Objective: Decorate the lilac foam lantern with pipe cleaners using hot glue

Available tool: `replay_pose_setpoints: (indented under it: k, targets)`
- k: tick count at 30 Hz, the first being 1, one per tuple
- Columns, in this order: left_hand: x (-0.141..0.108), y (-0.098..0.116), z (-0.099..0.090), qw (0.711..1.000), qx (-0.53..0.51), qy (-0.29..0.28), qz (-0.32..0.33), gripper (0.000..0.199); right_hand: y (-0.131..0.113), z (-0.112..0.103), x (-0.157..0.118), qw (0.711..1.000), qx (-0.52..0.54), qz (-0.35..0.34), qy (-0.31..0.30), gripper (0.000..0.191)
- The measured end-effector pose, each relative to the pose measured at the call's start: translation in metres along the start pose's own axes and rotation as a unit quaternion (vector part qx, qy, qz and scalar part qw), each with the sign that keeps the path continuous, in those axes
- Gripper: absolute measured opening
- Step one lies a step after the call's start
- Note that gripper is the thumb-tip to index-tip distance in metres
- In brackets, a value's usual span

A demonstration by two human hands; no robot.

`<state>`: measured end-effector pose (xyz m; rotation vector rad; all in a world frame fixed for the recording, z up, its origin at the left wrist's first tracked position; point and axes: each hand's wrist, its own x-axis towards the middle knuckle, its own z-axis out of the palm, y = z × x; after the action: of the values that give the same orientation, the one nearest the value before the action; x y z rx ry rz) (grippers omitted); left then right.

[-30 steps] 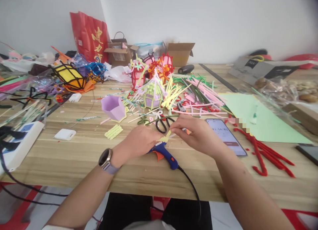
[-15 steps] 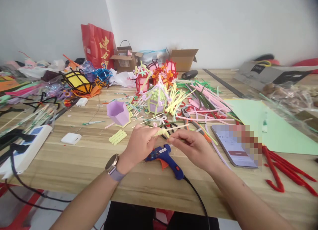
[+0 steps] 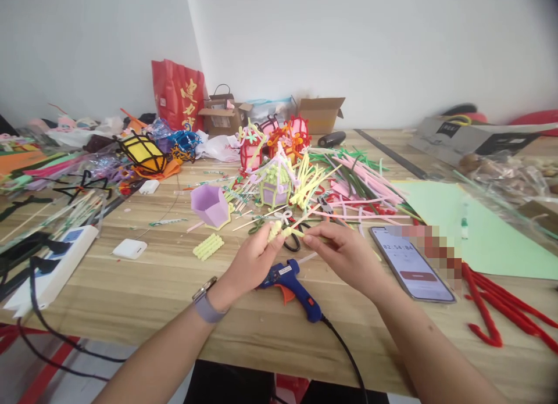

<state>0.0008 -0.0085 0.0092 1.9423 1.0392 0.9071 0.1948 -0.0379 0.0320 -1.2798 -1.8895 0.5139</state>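
My left hand [image 3: 251, 257], with a watch on its wrist, pinches a pale yellow pipe cleaner [image 3: 274, 231] that is coiled around a thin wooden stick [image 3: 305, 218]. The stick slants up to the right out of the coil. At the pipe cleaner's loose end, the fingertips of my right hand [image 3: 342, 250] are closed on it. Just below both hands lies a blue glue gun [image 3: 299, 290] with an orange trigger. A flat piece of yellow coils [image 3: 208, 247] rests left of my left hand. Beyond it stands a lilac six-sided cup [image 3: 208, 205].
A small yellow-and-lilac lantern [image 3: 275, 186] stands behind the hands, with pink pipe cleaners [image 3: 370, 180] heaped beside it. A phone [image 3: 412, 267] and red pipe cleaners [image 3: 483, 302] lie right. At left is a power strip [image 3: 56, 267]. The glue gun's cord [image 3: 346, 343] runs off the front edge.
The stick has turned to point more steeply upward, and the yellow coil has shifted slightly. My right hand has moved a little away from the left. The whole view has tilted slightly.
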Motion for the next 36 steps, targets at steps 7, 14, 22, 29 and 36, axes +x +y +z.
replay_pose_setpoints:
  k: [7,14,22,29,36]
  targets:
    - [0.002,-0.004,0.006,0.932,-0.345,-0.063,-0.089,0.031,0.012,0.006,0.004,0.997,-0.062,-0.042,0.008,0.022]
    - [0.009,-0.011,0.000,0.937,-0.332,0.057,-0.091,0.033,-0.007,-0.002,-0.016,0.917,-0.327,-0.081,0.212,0.031]
    - [0.019,-0.010,-0.015,0.908,-0.388,0.140,-0.072,0.027,-0.013,0.042,-0.040,0.909,-0.287,0.172,-0.250,0.023]
    - [0.021,-0.013,-0.023,0.935,-0.309,0.156,-0.081,0.027,0.001,0.015,-0.052,0.956,-0.025,0.232,-0.175,0.015]
    - [0.018,-0.016,-0.010,0.955,-0.253,0.105,-0.114,0.029,-0.005,-0.015,-0.038,0.912,0.321,0.236,-0.098,0.022]
